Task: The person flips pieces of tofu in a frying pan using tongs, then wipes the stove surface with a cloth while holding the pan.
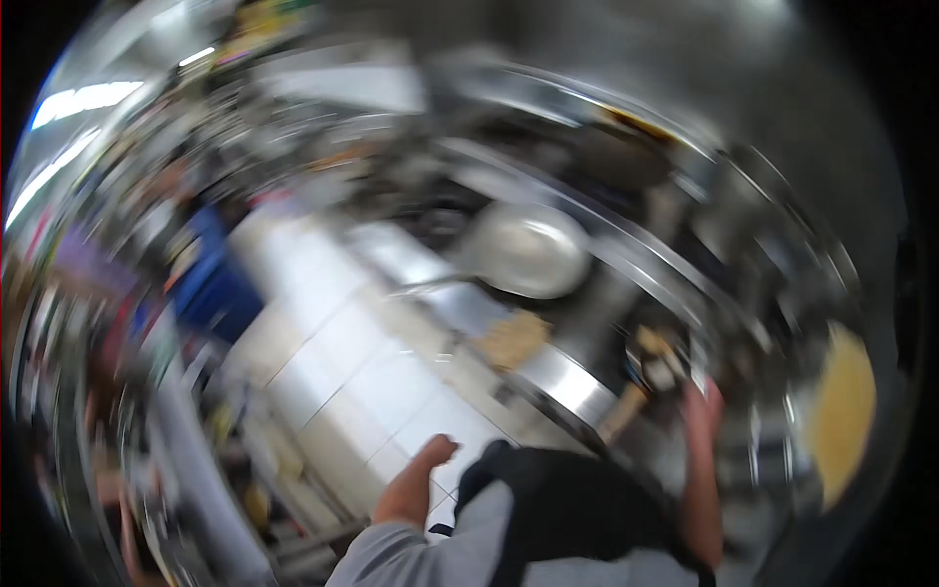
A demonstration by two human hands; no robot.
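Motion blur smears the whole view. My left hand (pixel 440 449) hangs in front of my body over the tiled floor, its fingers curled in and nothing visible in them. Out to the right, my right hand (pixel 702 399) reaches to the metal counter, closed around a pale, shiny thing too blurred to name. Just left of it is a dark round container (pixel 657 360) with light and tan contents. A wide metal pan (pixel 533 249) sits on the stove ahead, its handle pointing left.
A tan cloth or board (pixel 513 339) lies at the stove's front edge. White floor tiles (pixel 357 377) run along the aisle. A blue bin (pixel 217 279) stands at the left, beside blurred shelving. A yellow patch (pixel 843 416) shows at far right.
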